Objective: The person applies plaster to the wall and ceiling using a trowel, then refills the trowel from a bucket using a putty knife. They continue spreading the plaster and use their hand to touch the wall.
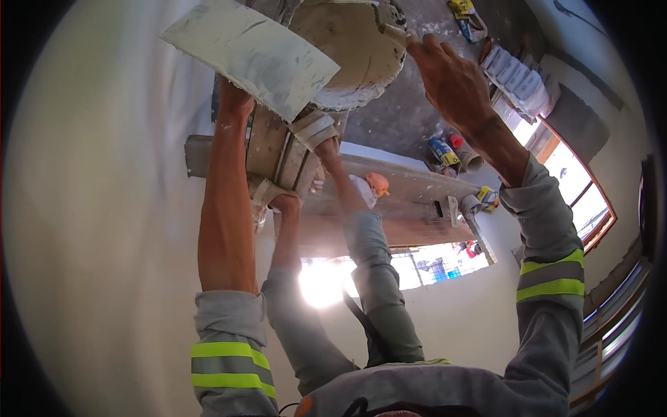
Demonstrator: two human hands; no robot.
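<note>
My left hand [236, 101] is closed beneath a flat rectangular plastering trowel [250, 55], whose face is smeared with pale plaster. The handle and most of the fingers are hidden behind the blade. Right of the trowel, a round bucket [354, 99] holds beige wet plaster [340, 31], its rim crusted with dried mix. My right hand [451, 83] is at the bucket's right rim, fingers bent together around a pale, plaster-coated piece that reaches over the edge. What that piece is I cannot make out.
My feet stand on narrow wooden planks [267, 142] close to the pale wall [90, 208] at left. Below lie a long board [410, 184], an orange bundle [377, 183], a blue-and-yellow packet [443, 151] and wrapped white packs [517, 76]. A window frame [601, 229] is at right.
</note>
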